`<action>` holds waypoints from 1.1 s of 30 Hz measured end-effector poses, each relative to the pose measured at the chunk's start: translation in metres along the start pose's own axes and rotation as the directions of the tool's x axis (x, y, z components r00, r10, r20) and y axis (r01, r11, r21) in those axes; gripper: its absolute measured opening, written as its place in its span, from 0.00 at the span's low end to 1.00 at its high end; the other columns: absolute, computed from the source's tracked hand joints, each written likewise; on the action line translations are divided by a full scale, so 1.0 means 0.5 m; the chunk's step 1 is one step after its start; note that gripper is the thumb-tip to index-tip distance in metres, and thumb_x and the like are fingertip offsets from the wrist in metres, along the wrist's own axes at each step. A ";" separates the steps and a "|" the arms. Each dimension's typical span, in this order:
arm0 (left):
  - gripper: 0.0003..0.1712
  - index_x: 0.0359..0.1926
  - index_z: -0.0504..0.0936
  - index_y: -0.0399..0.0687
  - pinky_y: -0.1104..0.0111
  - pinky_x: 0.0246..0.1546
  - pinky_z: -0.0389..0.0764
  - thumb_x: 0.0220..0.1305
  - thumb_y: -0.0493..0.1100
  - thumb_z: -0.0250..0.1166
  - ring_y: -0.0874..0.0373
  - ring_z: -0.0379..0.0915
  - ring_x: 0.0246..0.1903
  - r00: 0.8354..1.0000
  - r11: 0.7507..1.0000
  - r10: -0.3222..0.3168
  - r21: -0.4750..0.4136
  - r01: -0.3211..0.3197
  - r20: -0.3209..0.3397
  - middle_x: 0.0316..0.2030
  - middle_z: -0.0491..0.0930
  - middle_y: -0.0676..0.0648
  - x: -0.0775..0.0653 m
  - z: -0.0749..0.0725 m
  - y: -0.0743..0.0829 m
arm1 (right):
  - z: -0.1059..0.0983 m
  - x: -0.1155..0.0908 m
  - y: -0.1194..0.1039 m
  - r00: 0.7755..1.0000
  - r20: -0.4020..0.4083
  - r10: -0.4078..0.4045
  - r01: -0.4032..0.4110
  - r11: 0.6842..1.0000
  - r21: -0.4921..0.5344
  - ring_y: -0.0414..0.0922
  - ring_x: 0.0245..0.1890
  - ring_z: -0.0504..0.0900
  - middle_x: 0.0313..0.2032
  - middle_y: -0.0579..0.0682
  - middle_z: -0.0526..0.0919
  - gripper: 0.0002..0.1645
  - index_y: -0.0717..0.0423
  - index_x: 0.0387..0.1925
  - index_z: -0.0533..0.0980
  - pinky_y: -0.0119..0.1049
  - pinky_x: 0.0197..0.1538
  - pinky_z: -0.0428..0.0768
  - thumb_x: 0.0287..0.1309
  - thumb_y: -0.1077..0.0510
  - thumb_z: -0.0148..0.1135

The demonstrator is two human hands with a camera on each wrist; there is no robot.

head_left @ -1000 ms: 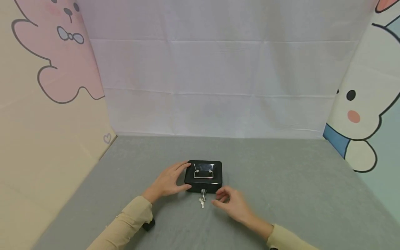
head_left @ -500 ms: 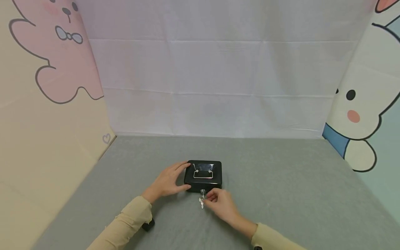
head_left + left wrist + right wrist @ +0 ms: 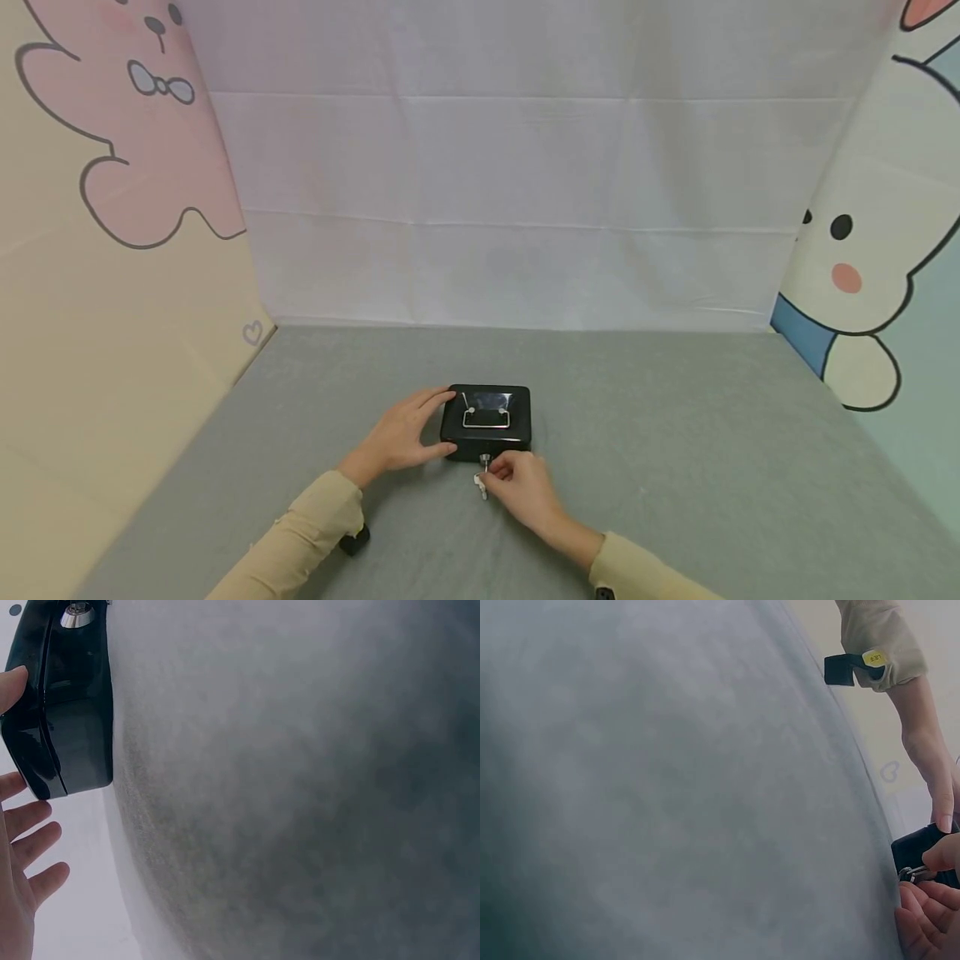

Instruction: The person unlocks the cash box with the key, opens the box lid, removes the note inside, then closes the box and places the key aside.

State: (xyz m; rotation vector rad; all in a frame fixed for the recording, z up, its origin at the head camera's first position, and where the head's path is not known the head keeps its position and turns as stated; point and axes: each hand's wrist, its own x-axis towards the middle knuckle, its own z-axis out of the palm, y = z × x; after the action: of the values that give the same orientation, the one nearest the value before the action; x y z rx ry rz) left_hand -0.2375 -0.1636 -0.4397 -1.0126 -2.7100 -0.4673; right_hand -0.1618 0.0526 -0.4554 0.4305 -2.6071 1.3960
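A small black cash box (image 3: 517,435) with a wire handle (image 3: 486,426) on its lid sits on the grey table. My left hand (image 3: 401,435) spans its left side, thumb on the front of the lid and index finger at the back corner. In the left wrist view the other fingers of the left hand (image 3: 22,847) are spread beside the box. From the round lock (image 3: 77,615) on the box front, keys (image 3: 481,485) hang. My right hand (image 3: 525,493) pinches a key at the lock between thumb and fingers. The right wrist view shows the key (image 3: 913,874) between them.
A black wrist camera (image 3: 840,670) on a strap sits at the left sleeve. Grey cloth covers the table (image 3: 660,433). A white backdrop (image 3: 510,167) stands behind, with printed side panels (image 3: 112,333) at left and right.
My right hand has moved left from beside the box's front corner to the keys and now pinches one. The left hand holds its place on the box.
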 end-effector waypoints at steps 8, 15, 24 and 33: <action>0.43 0.63 0.65 0.45 0.53 0.55 0.67 0.50 0.63 0.62 0.49 0.62 0.59 1.000 1.000 -0.005 -0.007 0.005 0.003 0.61 0.65 0.44 0.001 -0.004 0.003 | 0.003 0.004 -0.002 1.000 0.005 0.023 -0.023 1.000 -0.002 0.30 0.17 0.73 0.18 0.45 0.80 0.03 0.61 0.21 0.80 0.24 0.20 0.72 0.43 0.63 0.65; 0.43 0.63 0.66 0.45 0.54 0.55 0.68 0.49 0.63 0.62 0.49 0.63 0.59 1.000 1.000 0.002 -0.006 -0.002 -0.012 0.61 0.66 0.44 0.002 -0.005 0.003 | 0.002 0.005 -0.002 0.998 0.031 0.063 -0.065 0.995 0.081 0.34 0.16 0.76 0.19 0.50 0.82 0.04 0.65 0.23 0.80 0.25 0.19 0.73 0.44 0.65 0.64; 0.43 0.63 0.65 0.45 0.54 0.55 0.68 0.50 0.63 0.62 0.49 0.63 0.59 1.000 1.000 -0.001 -0.001 0.001 -0.002 0.61 0.65 0.44 0.001 -0.006 0.003 | -0.001 0.001 -0.012 0.930 0.214 0.300 -0.367 0.806 0.464 0.38 0.17 0.79 0.23 0.60 0.82 0.09 0.77 0.31 0.75 0.31 0.22 0.80 0.50 0.69 0.58; 0.43 0.62 0.66 0.45 0.54 0.55 0.68 0.49 0.63 0.62 0.49 0.63 0.58 1.000 1.000 0.008 -0.008 -0.008 -0.013 0.60 0.66 0.44 0.001 -0.007 0.003 | -0.007 0.005 -0.018 0.845 0.331 0.421 -0.536 0.662 0.525 0.37 0.21 0.81 0.25 0.52 0.83 0.12 0.77 0.37 0.73 0.29 0.27 0.81 0.53 0.69 0.57</action>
State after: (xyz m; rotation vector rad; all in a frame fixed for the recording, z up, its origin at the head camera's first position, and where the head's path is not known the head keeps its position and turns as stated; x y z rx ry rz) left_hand -0.2365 -0.1633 -0.4359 -1.0190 -2.6939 -0.4815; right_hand -0.1613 0.0504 -0.4456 -0.1168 -2.4413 2.5032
